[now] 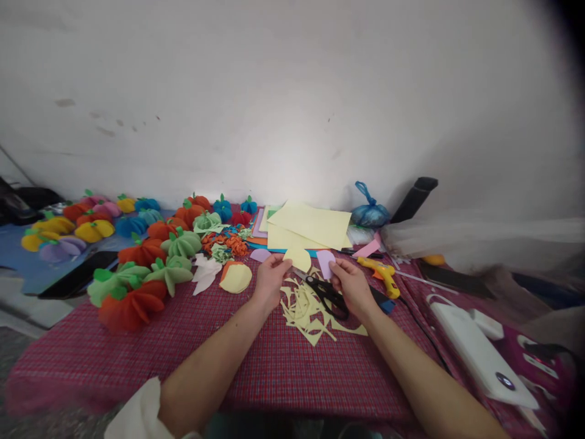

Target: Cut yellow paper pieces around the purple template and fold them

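My left hand (271,279) pinches the edge of a pale yellow felt circle (298,258) between thumb and fingertips. A lilac half-round felt piece (326,264) is gripped by my right hand (351,280), a little to the right of the circle. Between my hands lie black-handled scissors (329,297), on top of pale yellow felt scraps (304,311). Another lilac piece (260,255) rests just beyond my left hand. To its left are stacked yellow rounds (236,277) with an orange piece under them.
Several colourful felt pumpkins (141,253) crowd the left side. Felt sheets (311,225) are stacked by the wall. On the right are a yellow glue gun (380,273) with its cord, a knotted blue bag (370,213), a white power bank (484,353) and a purple power strip (534,366).
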The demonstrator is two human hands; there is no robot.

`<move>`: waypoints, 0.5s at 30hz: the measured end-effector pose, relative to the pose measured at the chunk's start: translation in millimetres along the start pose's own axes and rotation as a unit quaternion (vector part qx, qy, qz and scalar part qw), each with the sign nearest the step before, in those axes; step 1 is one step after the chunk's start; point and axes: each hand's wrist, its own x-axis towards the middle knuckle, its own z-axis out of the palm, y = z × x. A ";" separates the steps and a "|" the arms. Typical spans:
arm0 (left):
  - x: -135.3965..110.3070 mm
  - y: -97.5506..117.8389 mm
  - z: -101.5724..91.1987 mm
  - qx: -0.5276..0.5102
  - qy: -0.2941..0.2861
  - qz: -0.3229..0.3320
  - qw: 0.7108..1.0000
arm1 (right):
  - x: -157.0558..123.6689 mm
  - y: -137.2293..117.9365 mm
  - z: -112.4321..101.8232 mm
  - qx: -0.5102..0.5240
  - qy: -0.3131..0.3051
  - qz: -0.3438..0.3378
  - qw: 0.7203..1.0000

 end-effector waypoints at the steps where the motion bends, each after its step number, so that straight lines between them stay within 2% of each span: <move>1: 0.5 0.4 -0.3 0.000 0.001 -0.001 1.000 | 0.8 1.1 -0.6 -0.007 0.004 -0.003 1.000; 8: 2.5 3.3 -3.6 -0.044 0.008 -0.023 0.999 | 5.0 11.0 -2.2 -0.084 0.014 -0.024 0.996; 15: 3.2 8.6 -4.9 0.026 0.023 -0.002 0.999 | 10.3 19.5 -6.7 -0.179 0.014 -0.087 0.980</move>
